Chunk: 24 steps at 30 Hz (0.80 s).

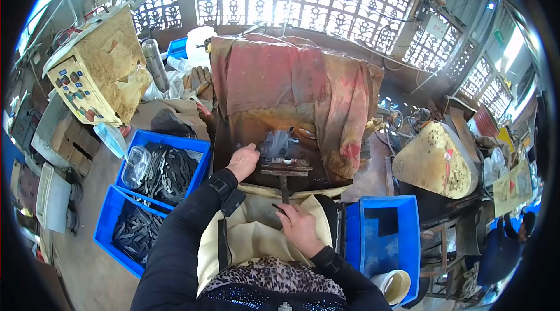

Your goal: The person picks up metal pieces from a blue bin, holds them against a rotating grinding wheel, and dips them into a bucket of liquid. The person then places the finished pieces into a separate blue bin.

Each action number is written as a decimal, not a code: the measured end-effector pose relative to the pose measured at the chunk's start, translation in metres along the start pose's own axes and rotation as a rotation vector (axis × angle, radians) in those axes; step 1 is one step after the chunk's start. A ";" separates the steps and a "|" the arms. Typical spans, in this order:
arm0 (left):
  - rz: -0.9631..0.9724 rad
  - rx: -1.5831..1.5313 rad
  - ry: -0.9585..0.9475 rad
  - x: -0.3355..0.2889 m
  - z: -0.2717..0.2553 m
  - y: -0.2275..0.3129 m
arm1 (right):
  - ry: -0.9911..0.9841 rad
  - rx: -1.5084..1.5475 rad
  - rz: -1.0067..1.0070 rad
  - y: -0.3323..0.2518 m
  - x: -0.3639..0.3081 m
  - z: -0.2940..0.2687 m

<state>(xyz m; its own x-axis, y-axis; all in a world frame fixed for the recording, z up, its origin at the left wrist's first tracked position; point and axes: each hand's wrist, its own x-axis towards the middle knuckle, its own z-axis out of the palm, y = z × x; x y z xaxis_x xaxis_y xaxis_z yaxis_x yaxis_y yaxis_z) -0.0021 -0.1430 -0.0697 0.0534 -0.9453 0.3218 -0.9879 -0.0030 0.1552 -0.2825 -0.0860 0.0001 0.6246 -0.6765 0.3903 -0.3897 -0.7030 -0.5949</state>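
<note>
In front of me is a machine hung with a stained red and brown cloth (274,72). Its dark, wet opening holds blurred, splashing metal parts (280,143). A T-shaped metal rest (284,171) stands at the near side, its stem running toward me. My left hand (244,161) is closed at the left of the opening; whatever its fingers hold is hidden. Lower down, by the foot of the stem, my right hand (300,229) pinches a small dark strip (279,209). A cream apron (251,241) covers my lap beneath both hands.
At my left, two blue bins hold dark metal strips (166,171); a clear plastic container (137,165) lies in the farther bin. A blue bin (388,200) with a white bucket (394,285) stands at right. A control box (87,89) is far left. Another person (504,247) is far right.
</note>
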 end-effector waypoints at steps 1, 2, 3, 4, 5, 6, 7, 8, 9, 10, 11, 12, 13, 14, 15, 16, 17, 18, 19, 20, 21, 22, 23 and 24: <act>0.032 0.005 -0.039 0.001 0.007 -0.007 | -0.053 -0.015 0.005 0.000 -0.002 -0.002; 0.065 0.010 -0.077 0.001 0.014 -0.013 | -0.105 -0.030 0.010 0.001 -0.003 -0.003; 0.069 0.010 -0.079 0.004 0.017 -0.013 | -0.103 -0.029 0.014 0.003 -0.004 -0.004; 0.096 0.025 -0.095 0.006 0.021 -0.014 | -0.118 -0.018 -0.002 0.004 -0.006 -0.004; 0.124 0.040 -0.112 0.008 0.024 -0.014 | -0.133 -0.008 -0.017 0.005 -0.008 -0.004; 0.127 0.040 -0.112 0.010 0.023 -0.013 | -0.131 -0.008 -0.016 0.006 -0.008 -0.004; 0.153 0.029 -0.146 0.012 0.021 -0.011 | -0.129 -0.002 -0.013 0.006 -0.009 -0.004; 0.179 0.017 -0.182 0.012 0.021 -0.009 | -0.128 0.004 -0.009 0.006 -0.011 -0.004; 0.171 0.020 -0.181 0.009 0.027 -0.011 | -0.133 0.007 -0.015 0.006 -0.012 -0.003; 0.139 0.022 -0.157 0.009 0.039 -0.012 | -0.145 0.031 -0.010 0.008 -0.012 -0.003; 0.108 0.024 -0.136 0.004 0.049 -0.015 | -0.158 0.056 -0.003 0.008 -0.013 -0.003; 0.113 0.024 -0.134 0.003 0.050 -0.013 | -0.154 0.054 -0.002 0.010 -0.010 -0.006; 0.098 0.026 -0.171 0.000 0.050 -0.013 | -0.237 0.162 0.045 0.011 -0.006 -0.009; 0.083 0.026 -0.212 -0.005 0.050 -0.012 | -0.320 0.272 0.097 0.012 -0.004 -0.013; -0.012 0.021 -0.219 -0.009 0.048 -0.011 | -0.325 0.275 0.100 0.016 0.002 -0.017; -0.057 0.022 -0.208 -0.011 0.045 -0.012 | -0.340 0.311 0.177 0.020 0.008 -0.019; -0.106 0.023 -0.204 -0.010 0.042 -0.015 | -0.359 0.351 0.258 0.026 0.013 -0.021; -0.135 0.049 -0.147 -0.015 0.049 -0.028 | -0.303 0.290 0.223 0.052 0.014 -0.009; -0.077 0.050 -0.040 -0.018 0.048 -0.041 | -0.244 0.317 0.305 0.053 0.028 -0.013; -0.046 0.061 0.090 -0.016 0.042 -0.046 | -0.167 0.441 0.347 0.056 0.039 -0.015; -0.069 -0.042 0.130 -0.001 0.019 -0.034 | -0.060 0.555 0.396 0.062 0.048 -0.021; -0.069 -0.044 0.131 0.008 0.000 -0.021 | -0.018 0.873 0.629 0.060 0.058 -0.027; -0.098 -0.234 0.223 0.014 -0.012 -0.008 | 0.056 1.041 0.690 0.067 0.068 -0.027; -0.074 -0.349 0.303 0.016 -0.028 0.009 | 0.037 1.136 0.693 0.078 0.076 -0.028</act>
<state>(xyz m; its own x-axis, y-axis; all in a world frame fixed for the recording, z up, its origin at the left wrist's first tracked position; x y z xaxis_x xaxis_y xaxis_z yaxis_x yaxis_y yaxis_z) -0.0057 -0.1493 -0.0375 0.2130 -0.8089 0.5480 -0.8743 0.0926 0.4765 -0.2842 -0.1979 0.0027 0.5018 -0.8363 -0.2209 0.1713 0.3464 -0.9223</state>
